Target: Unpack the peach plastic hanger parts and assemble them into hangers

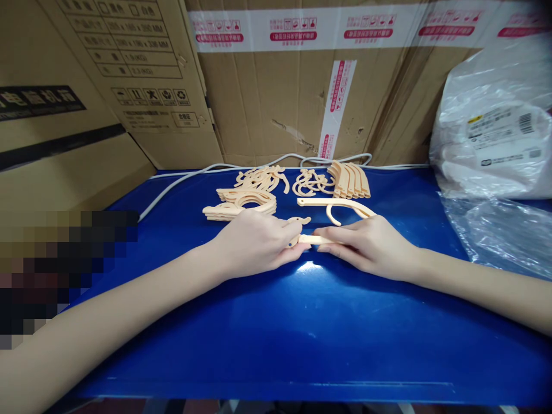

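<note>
My left hand (259, 244) and my right hand (366, 244) are close together above the blue table, both closed. Between thumb and fingers, my left hand pinches a cream plastic centre piece (299, 221), seemingly of a folding hanger. A slim cream hanger arm (317, 239) spans the gap, its left end at my left fingertips and the rest gripped by my right hand. My fingers hide how the pieces join. Just beyond my right hand lies another curved hanger arm (319, 202), with a cream hook (332, 217) beside it.
Behind my left hand lie stacked folded hangers (239, 210) and a heap of cream parts (261, 179). Hooks (313, 183) and stacked hanger arms (351, 181) sit further right. A white cable (172, 179), cardboard boxes (267, 86) and plastic bags (495, 126) border the blue table (276, 333).
</note>
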### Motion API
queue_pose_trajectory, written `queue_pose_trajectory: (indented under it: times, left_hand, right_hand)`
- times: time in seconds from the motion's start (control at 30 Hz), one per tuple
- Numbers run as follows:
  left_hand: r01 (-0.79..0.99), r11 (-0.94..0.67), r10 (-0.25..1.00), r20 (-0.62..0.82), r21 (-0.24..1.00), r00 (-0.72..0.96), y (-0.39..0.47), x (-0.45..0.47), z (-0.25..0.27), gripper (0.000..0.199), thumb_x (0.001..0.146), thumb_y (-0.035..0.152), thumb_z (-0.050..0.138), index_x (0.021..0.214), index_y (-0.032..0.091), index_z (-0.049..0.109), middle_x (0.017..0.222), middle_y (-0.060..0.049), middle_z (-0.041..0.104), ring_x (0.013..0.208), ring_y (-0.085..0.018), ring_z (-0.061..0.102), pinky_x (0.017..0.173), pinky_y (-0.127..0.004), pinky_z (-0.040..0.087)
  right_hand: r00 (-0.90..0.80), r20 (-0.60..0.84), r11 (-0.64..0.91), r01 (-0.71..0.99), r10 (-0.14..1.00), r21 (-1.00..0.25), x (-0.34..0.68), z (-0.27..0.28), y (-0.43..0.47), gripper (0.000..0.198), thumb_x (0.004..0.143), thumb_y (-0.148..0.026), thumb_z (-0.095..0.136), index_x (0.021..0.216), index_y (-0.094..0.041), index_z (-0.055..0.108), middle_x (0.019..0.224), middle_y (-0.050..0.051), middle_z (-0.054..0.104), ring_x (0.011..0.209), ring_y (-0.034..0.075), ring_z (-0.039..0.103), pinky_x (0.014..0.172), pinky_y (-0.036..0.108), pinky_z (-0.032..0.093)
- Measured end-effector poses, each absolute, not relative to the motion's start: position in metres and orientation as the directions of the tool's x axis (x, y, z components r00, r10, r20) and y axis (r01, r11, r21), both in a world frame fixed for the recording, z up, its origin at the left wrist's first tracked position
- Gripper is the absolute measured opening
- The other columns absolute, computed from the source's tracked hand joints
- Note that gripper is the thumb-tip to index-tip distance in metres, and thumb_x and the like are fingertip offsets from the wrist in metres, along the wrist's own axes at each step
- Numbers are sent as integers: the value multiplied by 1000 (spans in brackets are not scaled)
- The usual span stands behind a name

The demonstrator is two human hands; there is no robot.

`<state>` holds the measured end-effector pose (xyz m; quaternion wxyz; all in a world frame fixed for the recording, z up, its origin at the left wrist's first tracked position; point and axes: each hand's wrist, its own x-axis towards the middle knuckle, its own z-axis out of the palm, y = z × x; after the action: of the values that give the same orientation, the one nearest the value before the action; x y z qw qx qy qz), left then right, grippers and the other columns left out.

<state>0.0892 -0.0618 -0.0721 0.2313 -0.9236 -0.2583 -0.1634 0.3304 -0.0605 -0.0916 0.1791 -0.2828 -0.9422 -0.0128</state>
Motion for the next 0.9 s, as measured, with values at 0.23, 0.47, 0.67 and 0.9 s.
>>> queue_pose_trajectory:
  times: [0.23, 0.47, 0.67, 0.9]
  left_hand:
    - [525, -775, 397, 375, -352, 838, -62, 88, -73, 34, 97, 37, 40, 75, 16, 55, 57, 1, 63, 50, -14, 60, 45, -26, 24]
    - [400, -856, 295, 326, -328, 898, -65, 87, -70, 35, 98, 37, 38, 72, 18, 52, 58, 1, 61, 48, -13, 57, 45, -27, 27]
    - [474, -789, 337, 370, -391, 866, -67, 91, -70, 34, 99, 31, 34, 73, 17, 51, 59, 1, 61, 49, -14, 59, 46, -28, 28]
    - [508, -784, 375, 380, -356, 846, -67, 90, -69, 28, 95, 29, 41, 71, 17, 50, 57, 2, 59, 48, -13, 55, 46, -28, 26]
  right_hand:
    - [-779, 342, 846, 518, 526, -122, 330, -91, -61, 31, 99, -34, 42, 114, -19, 66, 79, 4, 74, 60, 13, 64, 56, 23, 38]
    - [-800, 354, 874, 464, 484, -148, 330, -90, -63, 27, 95, -38, 49, 101, -21, 70, 58, -2, 64, 47, 9, 53, 50, 22, 30]
    - [-749, 359, 828, 536, 557, -164, 328, -89, -63, 30, 97, -38, 47, 94, -18, 68, 62, -1, 66, 50, 9, 56, 51, 22, 32]
    - [-724, 372, 806, 575, 581, -140, 327, -89, -65, 31, 97, -39, 45, 88, -19, 67, 63, 0, 67, 54, 11, 60, 52, 24, 32]
